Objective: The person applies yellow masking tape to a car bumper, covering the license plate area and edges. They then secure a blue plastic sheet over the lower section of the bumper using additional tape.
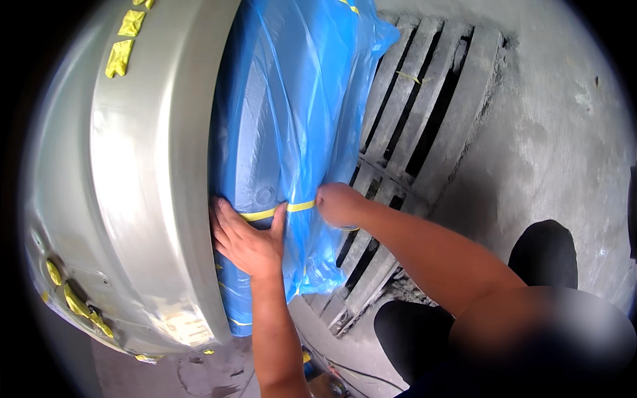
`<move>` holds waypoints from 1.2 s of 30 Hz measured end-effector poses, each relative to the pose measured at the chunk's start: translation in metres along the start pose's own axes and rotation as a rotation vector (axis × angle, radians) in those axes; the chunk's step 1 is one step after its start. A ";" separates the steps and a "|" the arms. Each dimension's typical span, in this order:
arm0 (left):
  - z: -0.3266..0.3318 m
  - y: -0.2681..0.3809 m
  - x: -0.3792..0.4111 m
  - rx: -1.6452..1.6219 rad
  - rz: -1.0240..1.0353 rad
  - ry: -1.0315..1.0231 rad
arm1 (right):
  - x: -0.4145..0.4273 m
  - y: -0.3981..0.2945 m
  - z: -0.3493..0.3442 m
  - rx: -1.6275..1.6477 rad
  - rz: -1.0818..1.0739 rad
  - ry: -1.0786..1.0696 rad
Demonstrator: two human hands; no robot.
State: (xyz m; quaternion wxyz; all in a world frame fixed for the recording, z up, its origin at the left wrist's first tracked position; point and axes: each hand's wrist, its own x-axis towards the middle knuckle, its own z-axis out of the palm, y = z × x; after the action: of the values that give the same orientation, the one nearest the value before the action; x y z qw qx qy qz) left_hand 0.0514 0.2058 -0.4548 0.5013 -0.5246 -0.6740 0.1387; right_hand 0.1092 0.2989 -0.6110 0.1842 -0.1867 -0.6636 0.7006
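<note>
A strip of yellow masking tape (pixel 301 206) runs across a blue plastic film (pixel 318 114), which wraps a long part below the silver vehicle body panel (pixel 149 149). My left hand (pixel 251 239) lies spread on the film, fingertips at the panel's lower edge and thumb across the tape. At the strip's right end, my right hand (pixel 341 203) is closed in a fist. Under that fist shows the edge of a tape roll (pixel 350 228), mostly hidden by the hand. Between the two hands the strip looks taut.
Yellow tape patches (pixel 119 58) dot the panel, with more along its lower left edge. Slatted floor grating (pixel 403 99) with dark gaps lies beyond the film, beside concrete floor (pixel 547 134). A dark cable (pixel 368 374) and small items lie near my feet.
</note>
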 end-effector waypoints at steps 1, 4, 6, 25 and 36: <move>0.001 0.002 0.004 -0.010 0.000 0.000 | 0.004 0.004 0.001 -0.046 0.004 0.017; -0.001 0.002 0.002 -0.027 -0.001 -0.032 | -0.003 0.015 0.003 -0.108 -0.040 0.044; -0.008 -0.004 -0.002 -0.074 0.005 -0.059 | -0.025 0.022 0.004 -0.101 -0.038 0.059; -0.063 0.064 0.045 -1.643 -0.450 -0.596 | -0.128 -0.071 -0.107 0.244 -0.575 0.548; -0.055 0.071 0.050 -1.662 -0.439 -0.485 | -0.126 -0.069 -0.112 0.202 -0.601 0.449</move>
State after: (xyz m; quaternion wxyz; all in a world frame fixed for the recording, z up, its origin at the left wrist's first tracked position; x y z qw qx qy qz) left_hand 0.1399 0.2587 -0.4539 -0.1819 -0.5340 -0.7296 -0.3866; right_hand 0.2753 0.3348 -0.5457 0.5395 -0.1136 -0.5595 0.6188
